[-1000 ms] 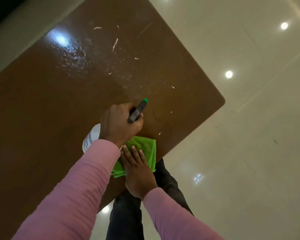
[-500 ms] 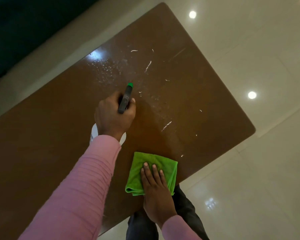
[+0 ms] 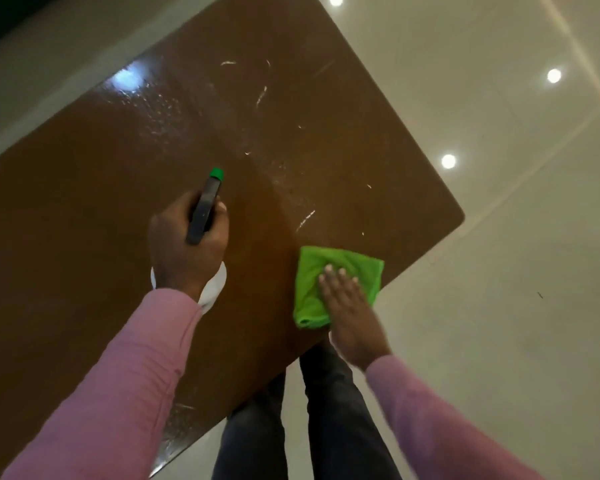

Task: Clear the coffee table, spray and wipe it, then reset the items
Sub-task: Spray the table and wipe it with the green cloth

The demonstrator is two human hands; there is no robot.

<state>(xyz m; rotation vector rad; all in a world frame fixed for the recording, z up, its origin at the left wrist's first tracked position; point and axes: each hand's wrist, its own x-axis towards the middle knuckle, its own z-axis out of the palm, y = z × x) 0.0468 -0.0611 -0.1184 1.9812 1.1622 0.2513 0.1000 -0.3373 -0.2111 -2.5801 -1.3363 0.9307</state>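
Right hand (image 3: 350, 313), fingers flat, presses a green cloth (image 3: 336, 289) near the coffee table (image 3: 84, 202) edge; left hand (image 3: 187, 247) grips a spray bottle (image 3: 205, 209). Wipe toward the seemingly wet streaks, pressing evenly.

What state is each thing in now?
Table: wet, spray streaks across the far part.
Bottle: held, nozzle pointing away.
Cloth: folded, flat on table near edge.
Left hand: grips bottle.
Right hand: fingers straight, pressing cloth.
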